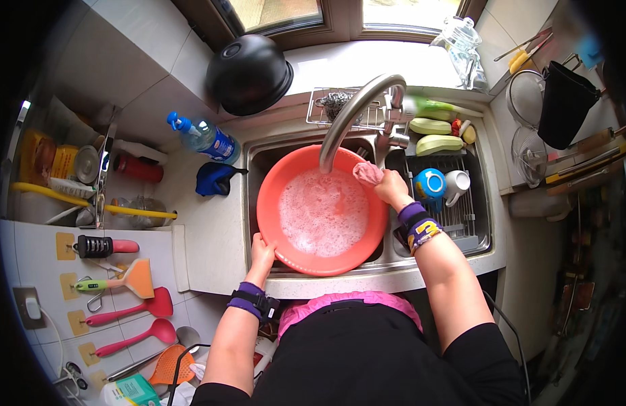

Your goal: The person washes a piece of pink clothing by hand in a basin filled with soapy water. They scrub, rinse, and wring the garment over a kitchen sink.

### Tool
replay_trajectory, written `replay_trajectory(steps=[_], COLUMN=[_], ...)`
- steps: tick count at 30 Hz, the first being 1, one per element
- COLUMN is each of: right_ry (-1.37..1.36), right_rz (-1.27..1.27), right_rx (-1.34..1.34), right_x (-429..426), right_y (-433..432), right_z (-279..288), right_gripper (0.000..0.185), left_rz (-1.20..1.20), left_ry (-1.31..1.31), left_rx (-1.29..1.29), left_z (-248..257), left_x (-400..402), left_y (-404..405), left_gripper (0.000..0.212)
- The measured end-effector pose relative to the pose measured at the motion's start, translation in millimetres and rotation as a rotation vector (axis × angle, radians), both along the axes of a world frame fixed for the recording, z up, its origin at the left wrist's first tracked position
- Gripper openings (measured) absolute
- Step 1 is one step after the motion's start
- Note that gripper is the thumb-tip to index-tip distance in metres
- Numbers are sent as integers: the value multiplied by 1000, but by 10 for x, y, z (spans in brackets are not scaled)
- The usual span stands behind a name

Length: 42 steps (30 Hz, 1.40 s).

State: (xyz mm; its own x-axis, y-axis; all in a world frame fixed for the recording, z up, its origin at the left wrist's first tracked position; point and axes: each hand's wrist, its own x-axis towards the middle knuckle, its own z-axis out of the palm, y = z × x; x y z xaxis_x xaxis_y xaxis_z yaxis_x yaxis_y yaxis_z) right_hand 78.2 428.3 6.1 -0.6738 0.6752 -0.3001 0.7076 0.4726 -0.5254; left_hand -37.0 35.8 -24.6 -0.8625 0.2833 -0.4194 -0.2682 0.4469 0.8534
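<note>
A red plastic basin (272,203) with foamy water in it sits over the left bowl of a steel double sink. My left hand (262,254) grips the basin's rim at its lower left. At the rim's right side, my right hand (391,188) is closed around a bunched pink cloth (367,173). The curved metal faucet (343,116) arches over the basin; whether water runs from it I cannot tell. In the right bowl, a blue mug (429,183) and a white mug (456,183) stand on a wire rack (457,221).
Peeled green vegetables (439,145) lie behind the right bowl. A steel scrubber (338,104) rests in a wire basket behind the faucet. Left of the sink are a blue pump bottle (219,144) and a blue cloth (213,179). A black bowl (249,76) leans near the window; a glass jug (462,48) stands right.
</note>
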Motion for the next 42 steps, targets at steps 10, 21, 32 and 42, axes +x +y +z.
replay_trajectory(steps=[10, 21, 32, 42], right_ry=[480, 642, 657, 518], right_rz=[-51, -233, -264, -254], right_rx=[-519, -948, -1157, -1149], right_x=[289, 119, -670, -1041], right_y=[-65, -52, -363, -439], right_z=[655, 754, 763, 727], right_gripper=[24, 16, 9, 21], left_rz=[57, 84, 112, 69], left_ry=[-101, -434, -483, -636], left_rx=[114, 131, 4, 0], left_z=[401, 242, -180, -339], left_x=[-39, 85, -128, -165], left_y=[-100, -98, -180, -281], left_gripper=[28, 28, 30, 32])
